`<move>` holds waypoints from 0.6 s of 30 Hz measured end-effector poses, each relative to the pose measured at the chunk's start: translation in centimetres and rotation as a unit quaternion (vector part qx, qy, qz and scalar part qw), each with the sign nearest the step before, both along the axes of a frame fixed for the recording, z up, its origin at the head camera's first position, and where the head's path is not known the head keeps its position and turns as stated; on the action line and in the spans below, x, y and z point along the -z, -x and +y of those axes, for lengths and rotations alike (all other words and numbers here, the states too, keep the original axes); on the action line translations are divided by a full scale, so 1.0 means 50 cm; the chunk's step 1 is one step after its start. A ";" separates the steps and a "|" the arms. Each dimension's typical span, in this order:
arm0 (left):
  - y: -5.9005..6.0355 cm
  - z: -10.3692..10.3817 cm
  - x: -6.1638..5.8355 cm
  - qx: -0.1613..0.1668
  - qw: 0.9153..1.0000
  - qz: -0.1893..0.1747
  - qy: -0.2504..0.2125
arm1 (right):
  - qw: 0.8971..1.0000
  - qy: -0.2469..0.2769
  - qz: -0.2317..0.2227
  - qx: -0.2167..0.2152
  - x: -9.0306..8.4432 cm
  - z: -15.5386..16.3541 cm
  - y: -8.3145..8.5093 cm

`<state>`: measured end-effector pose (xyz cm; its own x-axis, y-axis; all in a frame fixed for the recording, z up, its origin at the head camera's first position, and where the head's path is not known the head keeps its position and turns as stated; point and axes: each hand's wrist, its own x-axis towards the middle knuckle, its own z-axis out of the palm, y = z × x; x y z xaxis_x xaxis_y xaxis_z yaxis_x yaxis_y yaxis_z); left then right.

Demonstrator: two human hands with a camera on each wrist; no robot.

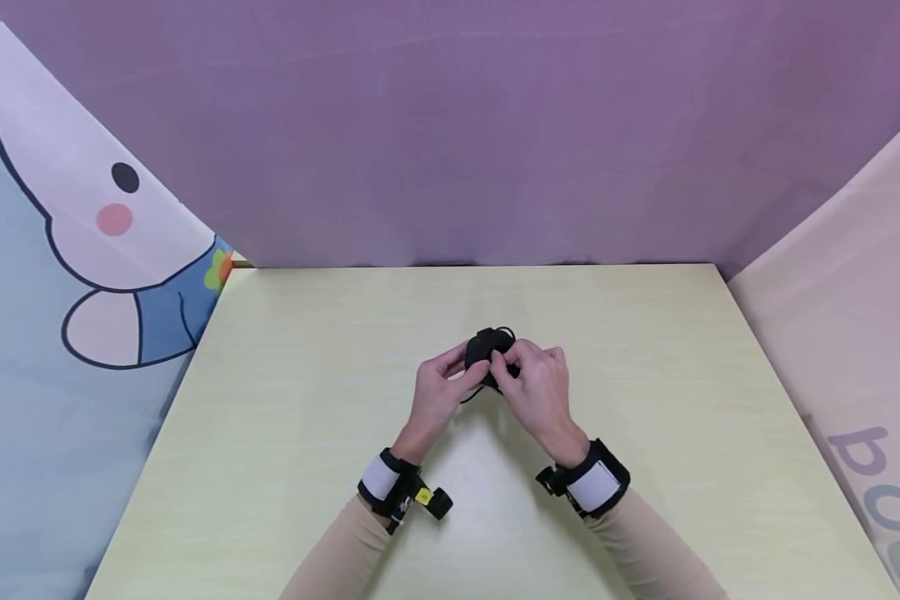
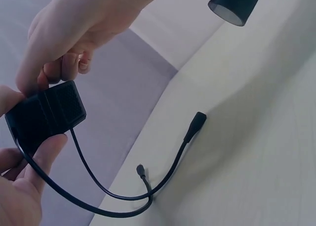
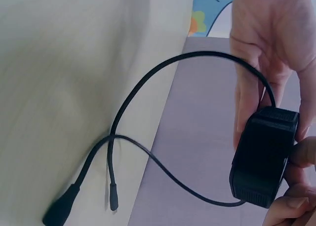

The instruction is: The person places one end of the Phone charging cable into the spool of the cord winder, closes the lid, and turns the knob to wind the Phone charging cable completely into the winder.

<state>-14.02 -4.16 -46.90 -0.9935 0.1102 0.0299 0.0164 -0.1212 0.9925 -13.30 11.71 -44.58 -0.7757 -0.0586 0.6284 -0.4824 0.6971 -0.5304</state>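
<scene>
A small black box with rounded ends (image 1: pixel 477 350) is held between both hands above the table; two thin black cables come out of it. My left hand (image 1: pixel 435 393) grips its left side, thumb on the near face and fingers behind. With thumb and fingertips, my right hand (image 1: pixel 542 390) pinches the box from the right. In the left wrist view, the thicker cable end (image 2: pixel 196 124) and the slimmer cable end (image 2: pixel 141 170) dangle below the box (image 2: pixel 49 112). The two cables cross each other in the right wrist view, beside the box (image 3: pixel 264 157).
A pale wooden table (image 1: pixel 307 467) lies under the hands. Behind it hangs a purple cloth (image 1: pixel 450 133), with a blue cartoon cloth (image 1: pixel 15 467) at the left and a pale lettered cloth (image 1: pixel 817 333) at the right. Both wrists wear straps with small cameras (image 1: pixel 439 503).
</scene>
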 end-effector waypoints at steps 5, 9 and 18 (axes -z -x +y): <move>-0.001 0.002 0.000 -0.008 1.000 0.002 0.005 | 1.000 0.019 -0.019 0.013 0.000 -0.006 -0.003; -0.003 0.004 -0.001 -0.017 1.000 0.003 0.013 | 0.999 0.029 -0.028 0.016 -0.001 -0.008 -0.005; -0.002 0.000 -0.003 -0.031 0.999 -0.005 0.033 | 0.999 -0.021 -0.003 -0.024 0.000 0.009 0.005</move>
